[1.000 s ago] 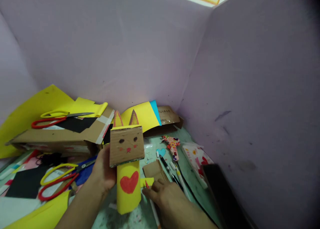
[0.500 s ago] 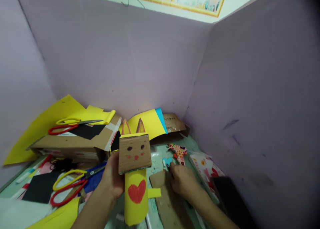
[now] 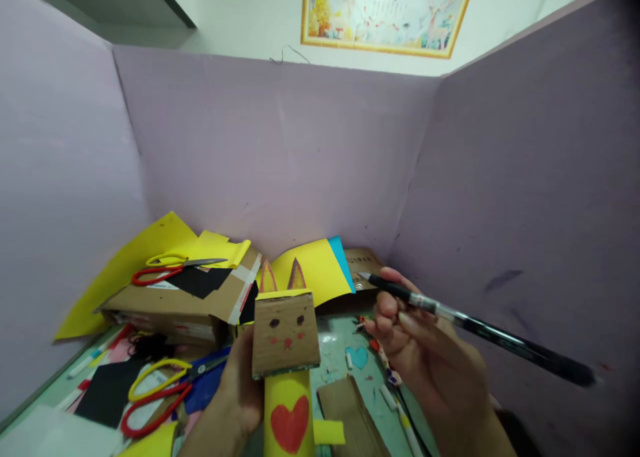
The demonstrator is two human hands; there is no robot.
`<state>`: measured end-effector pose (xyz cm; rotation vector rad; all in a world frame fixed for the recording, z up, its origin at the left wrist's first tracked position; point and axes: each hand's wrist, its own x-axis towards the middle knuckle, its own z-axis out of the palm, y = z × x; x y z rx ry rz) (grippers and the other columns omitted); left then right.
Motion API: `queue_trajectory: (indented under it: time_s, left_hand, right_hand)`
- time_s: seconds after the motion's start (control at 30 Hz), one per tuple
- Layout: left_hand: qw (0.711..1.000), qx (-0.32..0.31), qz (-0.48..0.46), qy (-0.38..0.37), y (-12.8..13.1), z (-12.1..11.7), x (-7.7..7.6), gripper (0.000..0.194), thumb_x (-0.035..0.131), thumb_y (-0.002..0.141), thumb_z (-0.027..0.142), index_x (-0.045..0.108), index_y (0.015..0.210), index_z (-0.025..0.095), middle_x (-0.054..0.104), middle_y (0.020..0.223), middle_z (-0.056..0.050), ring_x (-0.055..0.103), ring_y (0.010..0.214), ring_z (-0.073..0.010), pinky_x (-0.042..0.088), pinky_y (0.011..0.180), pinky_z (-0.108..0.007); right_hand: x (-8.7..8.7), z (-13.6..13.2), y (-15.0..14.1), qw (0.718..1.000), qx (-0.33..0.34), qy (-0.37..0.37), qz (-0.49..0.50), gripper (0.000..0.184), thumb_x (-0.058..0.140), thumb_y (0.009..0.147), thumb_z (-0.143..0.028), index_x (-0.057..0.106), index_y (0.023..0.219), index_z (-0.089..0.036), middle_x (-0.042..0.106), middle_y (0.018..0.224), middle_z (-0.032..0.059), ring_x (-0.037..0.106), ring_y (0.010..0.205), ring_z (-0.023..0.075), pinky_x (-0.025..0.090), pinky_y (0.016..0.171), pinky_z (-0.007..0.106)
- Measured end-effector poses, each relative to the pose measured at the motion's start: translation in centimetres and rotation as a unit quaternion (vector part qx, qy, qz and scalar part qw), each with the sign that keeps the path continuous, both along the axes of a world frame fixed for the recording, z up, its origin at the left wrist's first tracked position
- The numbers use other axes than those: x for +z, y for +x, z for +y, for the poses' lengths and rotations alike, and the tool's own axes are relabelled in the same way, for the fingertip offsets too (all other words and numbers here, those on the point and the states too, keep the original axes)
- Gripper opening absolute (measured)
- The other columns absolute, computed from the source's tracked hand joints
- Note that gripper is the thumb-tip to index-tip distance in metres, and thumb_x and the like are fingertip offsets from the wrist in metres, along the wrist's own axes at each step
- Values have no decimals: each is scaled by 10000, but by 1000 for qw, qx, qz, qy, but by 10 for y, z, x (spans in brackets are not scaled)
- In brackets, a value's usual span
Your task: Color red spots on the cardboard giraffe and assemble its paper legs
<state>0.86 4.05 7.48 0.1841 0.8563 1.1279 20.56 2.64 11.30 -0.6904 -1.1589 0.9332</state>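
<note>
My left hand (image 3: 243,390) is closed around the back left side of a cardboard animal puppet (image 3: 285,337). The puppet stands upright, with a drawn face, pointed yellow ears, a yellow tube body bearing a red heart, and a yellow tab at its right. My left fingertips are hidden behind it. Raised at the right, my right hand (image 3: 420,337) grips a black pen (image 3: 480,329) between thumb and fingers. Its silver tip points left toward the yellow paper, apart from the puppet.
Red-and-yellow scissors (image 3: 163,387) lie at left among paper scraps. Another pair (image 3: 170,268) rests on a cardboard box (image 3: 165,307). A blue heart (image 3: 357,358), a cardboard strip (image 3: 347,414) and markers (image 3: 407,424) are on the table at right. Purple panels (image 3: 280,144) enclose the space.
My right hand has risen from the table with the black pen in its fingers. My left hand still holds the puppet. The view has tilted upward.
</note>
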Motion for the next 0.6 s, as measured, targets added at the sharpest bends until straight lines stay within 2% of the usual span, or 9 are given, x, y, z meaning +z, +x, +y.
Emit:
queue_trajectory:
  time_s: [0.07,0.17,0.23,0.33,0.5,0.6]
  left_hand:
    - [1000,-2,-20,9,0,0,-1,155,546,772,202,666,690,145,718,537,-84,663,493,-239,521,554,-342]
    - [999,-13,-35,0,2,-1,-3,168,538,775,227,683,752,146,706,516,-72,656,481,-259,519,546,-366]
    - [999,-14,-38,-8,4,-1,-4,176,538,777,241,687,763,149,695,493,-66,644,454,-259,516,533,-369]
    - [999,-13,-43,-6,7,-1,-3,177,545,774,249,691,760,150,700,498,-70,662,483,-272,531,559,-384]
    - [999,-43,-3,-14,10,-1,4,227,523,784,253,703,720,129,720,534,-98,704,573,-309,558,636,-430]
    - [999,-29,25,2,9,0,3,282,485,805,217,714,697,93,738,572,-129,700,548,-283,557,620,-391]
  right_hand:
    - [-7,1,-11,999,8,14,44,309,780,715,-427,651,937,-256,640,601,-26,622,515,164,554,535,316]
    - [-23,0,-21,998,27,6,61,302,690,826,-497,585,726,-231,542,458,-65,560,441,123,496,492,244]
    - [-30,-4,-25,998,38,-10,54,363,580,888,-546,584,720,-225,535,466,-57,557,467,127,495,533,256]
    - [-35,-9,-28,999,-6,-25,27,359,585,860,-574,632,809,-221,594,532,-29,583,543,156,490,573,267]
    - [-41,-9,-34,999,-32,-12,-26,165,650,829,-376,633,870,-218,678,641,0,626,570,161,488,517,229]
    - [-42,-11,-43,996,-77,-20,-28,45,634,809,-258,642,839,-226,698,625,-13,658,589,155,546,704,278]
